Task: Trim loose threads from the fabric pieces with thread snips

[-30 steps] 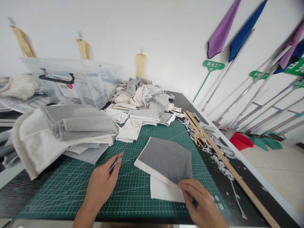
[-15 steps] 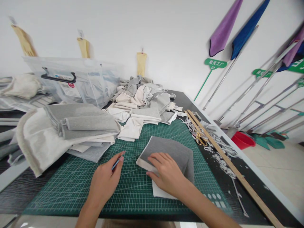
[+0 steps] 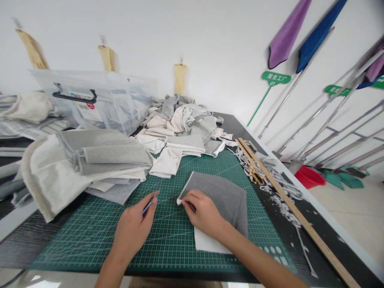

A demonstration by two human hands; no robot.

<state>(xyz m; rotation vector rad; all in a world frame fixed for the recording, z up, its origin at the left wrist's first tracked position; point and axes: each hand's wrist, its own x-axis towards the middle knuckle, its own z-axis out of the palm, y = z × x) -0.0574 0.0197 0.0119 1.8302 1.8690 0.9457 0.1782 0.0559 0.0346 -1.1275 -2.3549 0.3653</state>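
A grey piece of cloth (image 3: 223,194) with a pale underside lies on the green cutting mat (image 3: 168,240). My right hand (image 3: 202,214) pinches its left corner between thumb and fingers, and the pale edge there is turned up. To the left, my left hand (image 3: 135,224) is closed on a slim blue pointed tool (image 3: 150,203). Its tip points up and to the right, apart from the cloth. The fingers hide most of this tool, so its exact kind is unclear.
Folded grey and white cloths (image 3: 105,156) lie left; a fabric heap (image 3: 186,124) is behind. A clear plastic box (image 3: 114,108) stands at the wall. On the right are gold-handled scissors (image 3: 255,176), a wooden strip (image 3: 288,204) and cloth scraps (image 3: 279,206).
My right hand has gone from lying spread over the cloth to pinching its left corner, and the pale edge has been lifted. My left hand still holds the blue tool, nearly unmoved.
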